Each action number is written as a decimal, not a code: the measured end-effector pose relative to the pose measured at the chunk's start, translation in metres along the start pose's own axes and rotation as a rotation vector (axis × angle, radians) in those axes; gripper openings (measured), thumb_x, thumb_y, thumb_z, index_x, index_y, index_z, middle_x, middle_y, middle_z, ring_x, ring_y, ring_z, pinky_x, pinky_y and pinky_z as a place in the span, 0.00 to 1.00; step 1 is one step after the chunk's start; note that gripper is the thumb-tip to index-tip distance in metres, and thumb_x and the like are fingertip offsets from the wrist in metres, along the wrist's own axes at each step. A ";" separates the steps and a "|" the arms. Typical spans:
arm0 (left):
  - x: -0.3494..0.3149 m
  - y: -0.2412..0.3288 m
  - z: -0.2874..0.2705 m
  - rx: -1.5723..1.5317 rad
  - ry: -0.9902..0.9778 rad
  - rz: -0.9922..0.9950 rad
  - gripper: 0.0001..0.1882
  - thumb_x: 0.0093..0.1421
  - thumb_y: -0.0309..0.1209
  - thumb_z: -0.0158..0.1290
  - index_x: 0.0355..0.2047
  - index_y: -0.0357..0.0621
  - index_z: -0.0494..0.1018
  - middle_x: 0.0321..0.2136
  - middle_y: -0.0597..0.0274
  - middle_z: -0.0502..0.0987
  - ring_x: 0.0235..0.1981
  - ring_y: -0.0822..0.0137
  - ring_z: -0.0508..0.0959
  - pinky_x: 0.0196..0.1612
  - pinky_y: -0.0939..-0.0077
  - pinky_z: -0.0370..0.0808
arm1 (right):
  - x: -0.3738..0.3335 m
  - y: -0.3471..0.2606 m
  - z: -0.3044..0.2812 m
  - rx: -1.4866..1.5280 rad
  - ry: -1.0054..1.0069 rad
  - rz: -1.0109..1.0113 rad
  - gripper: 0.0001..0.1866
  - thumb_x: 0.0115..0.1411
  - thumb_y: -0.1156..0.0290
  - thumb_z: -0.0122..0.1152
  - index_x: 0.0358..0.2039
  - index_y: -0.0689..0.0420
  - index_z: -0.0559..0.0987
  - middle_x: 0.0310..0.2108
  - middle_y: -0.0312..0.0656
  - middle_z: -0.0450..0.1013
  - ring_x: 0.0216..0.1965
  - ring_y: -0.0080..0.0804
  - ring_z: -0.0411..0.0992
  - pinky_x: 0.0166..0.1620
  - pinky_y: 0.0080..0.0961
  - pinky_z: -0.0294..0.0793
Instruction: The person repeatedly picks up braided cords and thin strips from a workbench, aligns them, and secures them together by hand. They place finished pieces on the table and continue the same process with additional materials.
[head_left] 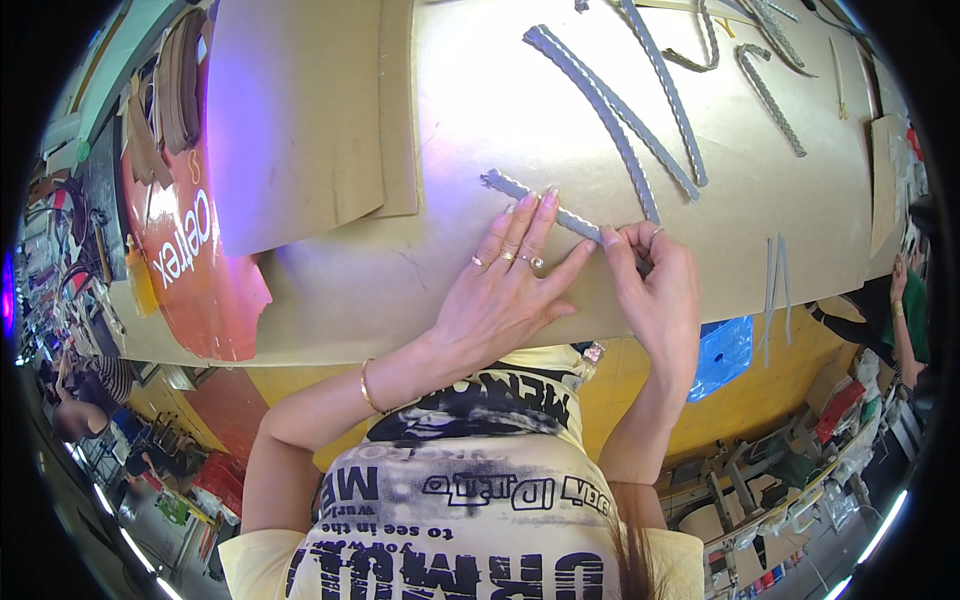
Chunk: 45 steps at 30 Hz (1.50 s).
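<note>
A short grey braided strap (507, 185) with a pale edge lies slantwise on the worktable (480, 280) in front of me. My left hand (505, 275) rests flat across it, fingers stretched out, the fingertips pressing on the strap. At the strap's near right end, my right hand (655, 280) is closed, thumb and index finger pinching it. That end is partly hidden by the fingers. Just beyond my right hand, a longer pair of grey braided straps (610, 110) reaches toward me.
More braided pieces (770, 100) lie at the far right, with thin grey strips (777, 285) near the table's right edge. Large brown sheets (300, 120) and a red-orange sheet (185, 270) cover the left side. A blue plastic stool (722, 358) stands below the edge.
</note>
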<state>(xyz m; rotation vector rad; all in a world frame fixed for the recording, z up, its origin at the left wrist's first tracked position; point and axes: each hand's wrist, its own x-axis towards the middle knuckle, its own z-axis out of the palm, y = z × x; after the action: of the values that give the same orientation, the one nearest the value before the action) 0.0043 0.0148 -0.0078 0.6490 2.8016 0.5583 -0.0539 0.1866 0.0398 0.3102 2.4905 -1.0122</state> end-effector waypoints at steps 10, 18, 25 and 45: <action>0.002 0.002 -0.008 -0.026 0.003 -0.020 0.36 0.57 0.50 0.60 0.66 0.65 0.65 0.70 0.38 0.49 0.72 0.45 0.49 0.71 0.51 0.48 | -0.012 0.007 0.008 -0.056 0.156 -0.062 0.13 0.62 0.62 0.66 0.30 0.61 0.81 0.22 0.46 0.76 0.19 0.38 0.73 0.27 0.33 0.69; 0.002 0.002 -0.007 0.033 0.055 0.010 0.36 0.55 0.53 0.60 0.63 0.60 0.66 0.68 0.35 0.55 0.71 0.47 0.54 0.72 0.56 0.48 | -0.013 0.015 0.012 -0.074 0.199 -0.079 0.13 0.62 0.62 0.66 0.30 0.60 0.81 0.25 0.46 0.77 0.22 0.40 0.76 0.28 0.34 0.71; -0.002 0.000 -0.004 0.001 -0.015 -0.006 0.47 0.60 0.59 0.53 0.68 0.39 0.55 0.71 0.38 0.48 0.73 0.45 0.47 0.73 0.52 0.38 | -0.013 0.012 0.014 -0.087 0.209 -0.070 0.13 0.62 0.62 0.66 0.29 0.60 0.81 0.25 0.46 0.77 0.22 0.39 0.76 0.28 0.34 0.71; 0.004 0.009 -0.008 0.100 0.010 -0.020 0.45 0.55 0.64 0.54 0.67 0.56 0.62 0.68 0.34 0.54 0.71 0.47 0.54 0.73 0.57 0.45 | -0.016 0.011 0.013 -0.101 0.215 -0.005 0.14 0.62 0.61 0.65 0.29 0.60 0.81 0.23 0.44 0.77 0.22 0.37 0.76 0.28 0.34 0.71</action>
<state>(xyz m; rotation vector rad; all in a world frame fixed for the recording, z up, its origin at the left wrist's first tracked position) 0.0015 0.0213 0.0027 0.6377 2.8571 0.4204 -0.0317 0.1849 0.0321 0.3994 2.7254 -0.8920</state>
